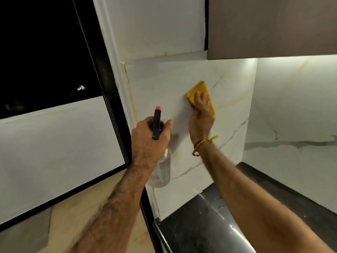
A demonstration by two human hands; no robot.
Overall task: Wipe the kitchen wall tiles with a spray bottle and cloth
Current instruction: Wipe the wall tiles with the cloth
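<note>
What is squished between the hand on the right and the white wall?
The yellow cloth: the right hand presses it flat on the wall tile, seen in the head view.

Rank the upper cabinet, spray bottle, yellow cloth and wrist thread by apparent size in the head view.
1. upper cabinet
2. spray bottle, though nearer the camera
3. yellow cloth, partly covered
4. wrist thread

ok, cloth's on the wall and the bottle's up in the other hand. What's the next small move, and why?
Probably sweep the folded yellow cloth down across the white veined wall tile. The right hand presses it flat high on that tile, bare tile lies below, and the left hand holds the clear black-headed spray bottle beside it.
</note>
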